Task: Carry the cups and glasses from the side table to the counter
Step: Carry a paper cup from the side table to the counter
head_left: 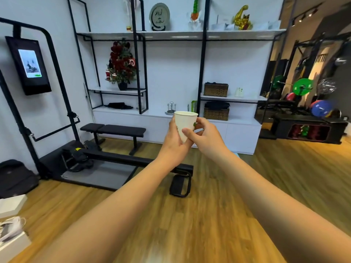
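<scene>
Both hands, left hand (173, 141) and right hand (206, 135), clamp the paper cup (185, 123) upright, probably preventing spillage. The white worktop (157, 113) lies directly beyond the cup.

- White tabletop (152, 113) along the far wall, centre of the frame: a metal cup rack (171, 108), a woven basket (216, 113) and folded black cloth (119, 105) on it.
- Wooden floor (190, 215) fills the lower frame.
</scene>
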The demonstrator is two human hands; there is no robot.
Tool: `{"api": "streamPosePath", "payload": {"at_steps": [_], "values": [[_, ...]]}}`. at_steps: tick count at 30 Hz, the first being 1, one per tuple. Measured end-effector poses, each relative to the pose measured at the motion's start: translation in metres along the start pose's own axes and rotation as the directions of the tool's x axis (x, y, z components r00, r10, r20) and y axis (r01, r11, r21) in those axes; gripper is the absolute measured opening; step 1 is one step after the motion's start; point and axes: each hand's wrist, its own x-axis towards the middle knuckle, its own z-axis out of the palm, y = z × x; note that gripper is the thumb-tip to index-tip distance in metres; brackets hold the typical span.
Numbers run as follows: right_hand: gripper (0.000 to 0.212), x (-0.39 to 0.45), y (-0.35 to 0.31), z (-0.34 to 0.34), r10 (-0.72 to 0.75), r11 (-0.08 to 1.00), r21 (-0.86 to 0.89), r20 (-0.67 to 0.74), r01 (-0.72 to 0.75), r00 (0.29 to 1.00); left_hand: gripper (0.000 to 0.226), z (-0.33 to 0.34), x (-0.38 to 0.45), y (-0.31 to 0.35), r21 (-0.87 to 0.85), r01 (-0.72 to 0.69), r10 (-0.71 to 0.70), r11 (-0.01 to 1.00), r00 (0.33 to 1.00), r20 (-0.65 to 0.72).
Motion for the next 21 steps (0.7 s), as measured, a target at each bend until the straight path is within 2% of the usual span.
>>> {"api": "streamPosePath", "payload": {"at_steps": [8, 13, 18, 21], "values": [[0.059, 0.076, 0.083, -0.008, 0.05, 0.993, 0.103, -0.01, -0.049, 0.999, 0.076, 0.046, 0.085, -0.064, 0.049, 0.048, -0.05, 0.998, 0.998, 0.038], [0.054, 0.158, 0.149, -0.018, 0.094, 0.977, 0.195, -0.045, -0.083, 0.995, 0.068, 0.087, 0.162, -0.115, -0.011, 0.05, -0.05, 0.999, 0.999, -0.008], [0.051, 0.259, 0.205, -0.036, 0.04, 0.993, 0.114, -0.015, -0.038, 0.999, 0.059, 0.128, 0.256, -0.164, -0.046, 0.036, -0.038, 0.998, 0.998, -0.046], [0.057, 0.315, 0.229, -0.047, 0.017, 0.996, 0.088, -0.018, -0.015, 1.0, 0.055, 0.147, 0.313, -0.183, -0.036, 0.031, -0.033, 0.999, 0.998, -0.057]]}}
